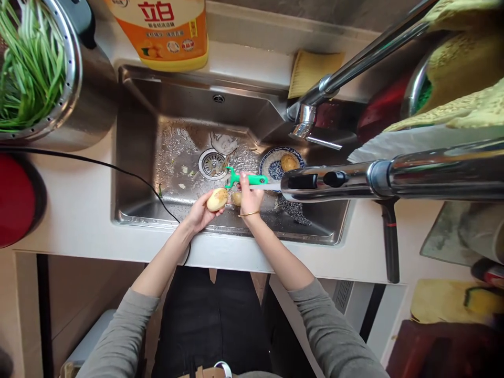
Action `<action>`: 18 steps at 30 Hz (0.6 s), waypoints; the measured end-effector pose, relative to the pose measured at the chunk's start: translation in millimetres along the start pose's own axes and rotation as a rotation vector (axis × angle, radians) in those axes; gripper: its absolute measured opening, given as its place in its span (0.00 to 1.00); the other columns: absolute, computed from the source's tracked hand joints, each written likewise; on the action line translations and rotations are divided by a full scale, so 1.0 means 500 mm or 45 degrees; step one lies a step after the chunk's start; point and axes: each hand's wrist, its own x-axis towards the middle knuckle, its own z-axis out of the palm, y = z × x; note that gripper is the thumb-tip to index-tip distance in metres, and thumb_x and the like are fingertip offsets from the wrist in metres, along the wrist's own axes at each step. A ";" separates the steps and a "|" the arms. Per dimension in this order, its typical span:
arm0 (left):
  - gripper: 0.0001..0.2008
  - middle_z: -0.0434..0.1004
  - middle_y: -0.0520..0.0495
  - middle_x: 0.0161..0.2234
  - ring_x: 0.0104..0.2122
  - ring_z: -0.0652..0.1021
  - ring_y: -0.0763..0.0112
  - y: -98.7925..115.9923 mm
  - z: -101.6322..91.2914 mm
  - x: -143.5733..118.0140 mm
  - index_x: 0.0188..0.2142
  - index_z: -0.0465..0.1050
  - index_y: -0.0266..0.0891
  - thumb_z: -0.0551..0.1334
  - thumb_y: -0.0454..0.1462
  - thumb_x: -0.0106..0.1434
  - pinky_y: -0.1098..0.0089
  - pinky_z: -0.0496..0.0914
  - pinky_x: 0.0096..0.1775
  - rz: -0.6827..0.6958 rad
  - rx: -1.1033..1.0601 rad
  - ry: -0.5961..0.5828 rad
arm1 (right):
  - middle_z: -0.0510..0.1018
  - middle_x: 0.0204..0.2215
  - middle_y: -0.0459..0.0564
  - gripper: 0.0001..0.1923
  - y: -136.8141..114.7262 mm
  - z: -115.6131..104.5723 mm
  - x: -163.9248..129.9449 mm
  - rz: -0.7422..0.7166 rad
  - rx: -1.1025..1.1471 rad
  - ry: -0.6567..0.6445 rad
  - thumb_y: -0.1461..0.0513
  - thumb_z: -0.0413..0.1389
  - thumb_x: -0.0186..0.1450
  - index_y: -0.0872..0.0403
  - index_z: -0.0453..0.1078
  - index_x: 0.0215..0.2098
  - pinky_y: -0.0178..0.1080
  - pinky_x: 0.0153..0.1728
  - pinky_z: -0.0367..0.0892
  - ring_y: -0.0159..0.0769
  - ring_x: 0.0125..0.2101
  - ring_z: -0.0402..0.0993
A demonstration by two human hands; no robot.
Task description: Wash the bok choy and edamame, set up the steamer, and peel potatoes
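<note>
Over the front of the steel sink (pixel 136 218), my left hand (pixel 200 212) is closed around a mostly peeled potato (pixel 217 200), with some brown skin left on its top. My right hand (pixel 251 197) grips a green peeler (pixel 252 179), its head just above and right of the potato. Below the peeler, partly hidden by my right hand, lies another potato (pixel 236 198). On a blue-and-white plate (pixel 271 169) in the sink sits an unpeeled potato (pixel 290 162). Bits of peel lie around the drain (pixel 212 164).
A chrome faucet (pixel 331 181) reaches in from the right over the sink. At the back stand a detergent bottle (pixel 169 37) and a yellow sponge cloth (pixel 313 68). A steel pot (pixel 92 100) with green vegetables is at left. A black cable (pixel 114 167) crosses the sink's left side.
</note>
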 end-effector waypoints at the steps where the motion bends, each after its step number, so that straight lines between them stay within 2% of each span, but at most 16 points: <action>1: 0.16 0.77 0.41 0.30 0.21 0.73 0.74 0.001 -0.002 -0.002 0.43 0.70 0.32 0.51 0.42 0.69 0.75 0.65 0.22 -0.001 -0.004 0.041 | 0.72 0.22 0.43 0.20 -0.005 -0.005 -0.001 0.042 0.097 0.012 0.44 0.57 0.59 0.52 0.70 0.32 0.32 0.27 0.69 0.31 0.26 0.72; 2: 0.16 0.77 0.42 0.29 0.20 0.73 0.74 0.001 -0.004 -0.002 0.43 0.69 0.32 0.51 0.42 0.69 0.75 0.65 0.22 0.003 -0.009 0.081 | 0.71 0.21 0.42 0.21 -0.010 -0.011 -0.002 0.090 0.191 -0.036 0.44 0.59 0.57 0.53 0.69 0.32 0.31 0.25 0.67 0.29 0.23 0.69; 4: 0.15 0.76 0.45 0.28 0.19 0.72 0.76 0.001 -0.003 0.001 0.42 0.69 0.34 0.52 0.44 0.69 0.76 0.63 0.20 0.027 -0.008 0.125 | 0.69 0.20 0.39 0.23 -0.019 -0.022 -0.006 0.196 0.328 -0.235 0.45 0.65 0.51 0.53 0.68 0.31 0.29 0.21 0.64 0.25 0.19 0.65; 7: 0.17 0.74 0.49 0.25 0.16 0.69 0.78 0.003 0.009 0.012 0.38 0.69 0.35 0.53 0.47 0.68 0.77 0.62 0.19 0.082 0.026 0.154 | 0.70 0.19 0.39 0.25 -0.028 -0.037 -0.013 0.289 0.346 -0.485 0.46 0.69 0.45 0.54 0.68 0.29 0.29 0.18 0.62 0.24 0.17 0.64; 11: 0.19 0.69 0.52 0.20 0.15 0.66 0.80 0.003 0.034 0.025 0.31 0.69 0.35 0.57 0.50 0.65 0.78 0.59 0.17 0.089 0.068 0.254 | 0.73 0.20 0.42 0.25 -0.026 -0.046 -0.014 0.220 0.274 -0.557 0.46 0.69 0.45 0.54 0.68 0.28 0.31 0.20 0.66 0.26 0.18 0.66; 18: 0.19 0.68 0.53 0.19 0.14 0.65 0.82 -0.003 0.043 0.031 0.30 0.68 0.35 0.61 0.50 0.62 0.79 0.55 0.16 0.078 0.097 0.208 | 0.76 0.24 0.44 0.25 -0.003 -0.057 0.012 0.123 0.136 -0.553 0.44 0.67 0.47 0.54 0.71 0.29 0.33 0.23 0.69 0.29 0.22 0.69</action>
